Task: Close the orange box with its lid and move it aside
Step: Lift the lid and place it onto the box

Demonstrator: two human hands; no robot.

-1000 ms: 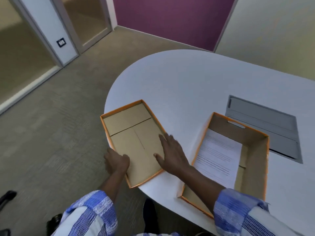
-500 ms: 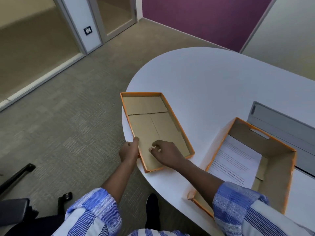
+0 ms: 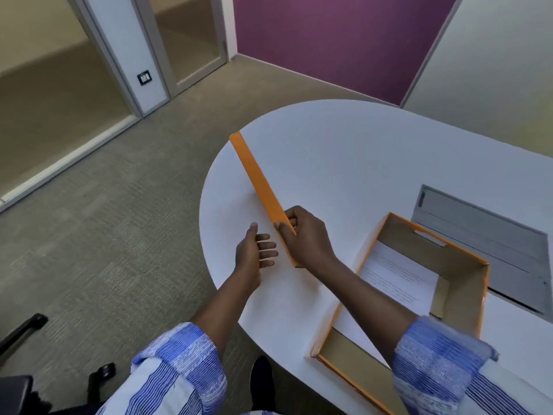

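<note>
The orange lid [image 3: 256, 178] stands tipped up on its long edge on the white table [image 3: 344, 157], so only its orange side wall shows. My right hand [image 3: 302, 235] grips the lid's near end, thumb on the outer face. My left hand [image 3: 254, 253] is just left of that end with fingers spread, apart from the lid. The open orange box [image 3: 457, 289] lies to the right, with a printed sheet of paper [image 3: 395, 280] inside; my right forearm crosses over its near left corner.
A grey cable hatch [image 3: 484, 235] is set into the table behind the box. The table's rounded edge runs close to my hands on the left, with carpet below. A black chair base [image 3: 27, 327] is at the lower left.
The lid lay flat and open side up under both hands; now my right hand has tipped it up on edge. My left hand has let go. The view has shifted left.
</note>
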